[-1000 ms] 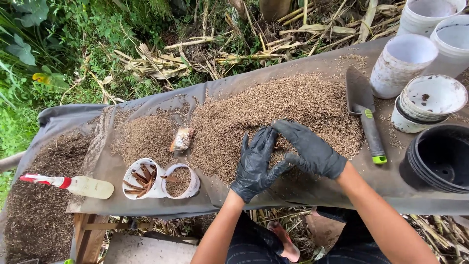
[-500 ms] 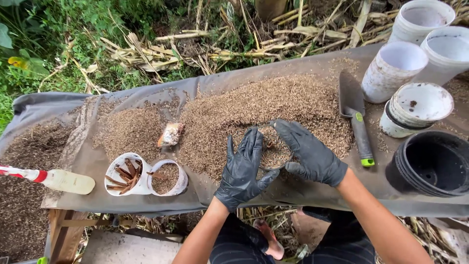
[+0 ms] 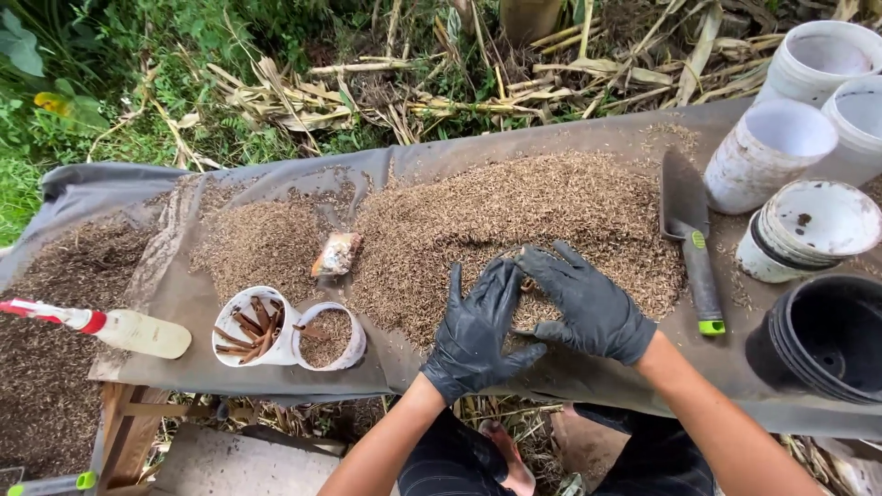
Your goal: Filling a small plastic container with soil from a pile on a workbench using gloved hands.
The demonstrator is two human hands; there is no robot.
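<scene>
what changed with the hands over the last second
The gloved left hand and right hand drew together, cupping a scoop of the brown husk mix between them at the pile's near edge; a second ago they lay flatter on it. The trowel, the two small cups and the spray bottle stayed put.

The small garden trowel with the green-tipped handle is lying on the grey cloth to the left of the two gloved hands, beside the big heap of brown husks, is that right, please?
Not quite: the head view shows the small garden trowel with the green-tipped handle lying on the grey cloth to the right of the two gloved hands, the left hand and right hand, not the left. It does lie beside the big heap of brown husks.
</scene>
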